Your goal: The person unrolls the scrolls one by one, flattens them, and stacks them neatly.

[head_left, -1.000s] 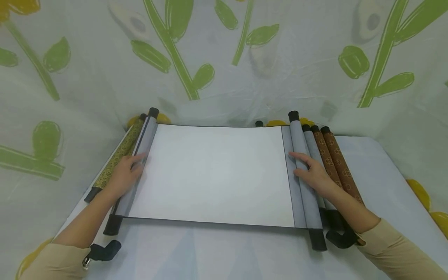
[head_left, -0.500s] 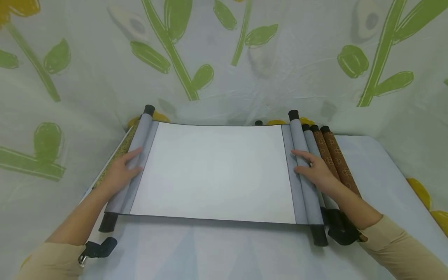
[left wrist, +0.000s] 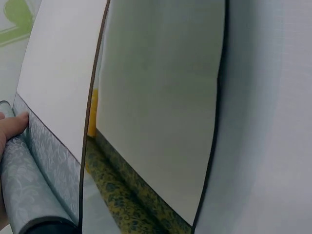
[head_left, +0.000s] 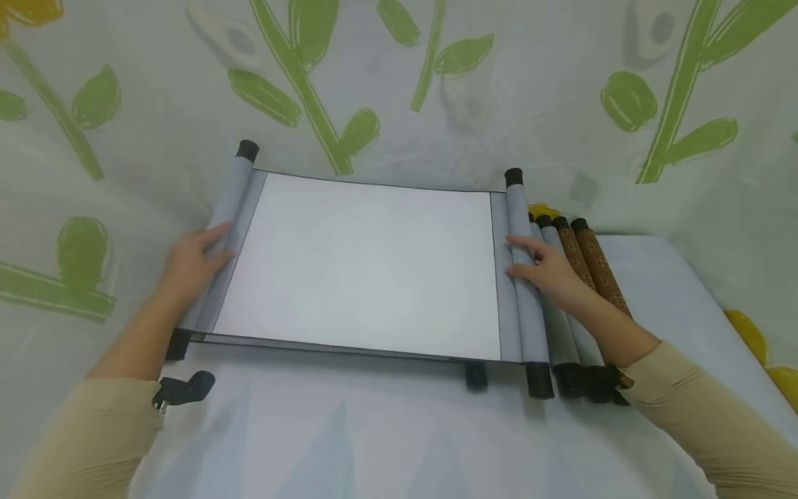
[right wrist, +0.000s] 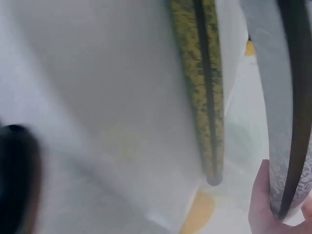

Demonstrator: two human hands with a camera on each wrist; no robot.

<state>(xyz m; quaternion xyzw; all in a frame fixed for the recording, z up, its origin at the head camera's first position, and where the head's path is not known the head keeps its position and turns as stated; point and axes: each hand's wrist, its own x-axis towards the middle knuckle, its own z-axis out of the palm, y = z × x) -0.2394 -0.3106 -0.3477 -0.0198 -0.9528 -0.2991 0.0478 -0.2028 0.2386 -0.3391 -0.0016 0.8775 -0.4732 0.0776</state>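
Observation:
In the head view a partly unrolled hanging scroll, white with grey borders, is raised off the table and tilted, its left side higher. My left hand grips its left grey roller, thumb and fingers round it. The right roller is held by my right hand. Black caps end both rollers. Beneath, the left wrist view shows a second scroll with a yellow-green patterned roller. That patterned roller appears in the right wrist view too, beside the held grey roller.
Several rolled scrolls, grey ones and brown patterned ones, lie side by side at the right. A black cap pokes out below the raised scroll. The pale table meets a leaf-printed curtain behind.
Both hands have lifted the grey-bordered scroll up off the table, the left end higher. It now covers the yellow-green roller in the head view, and a black cap shows below it.

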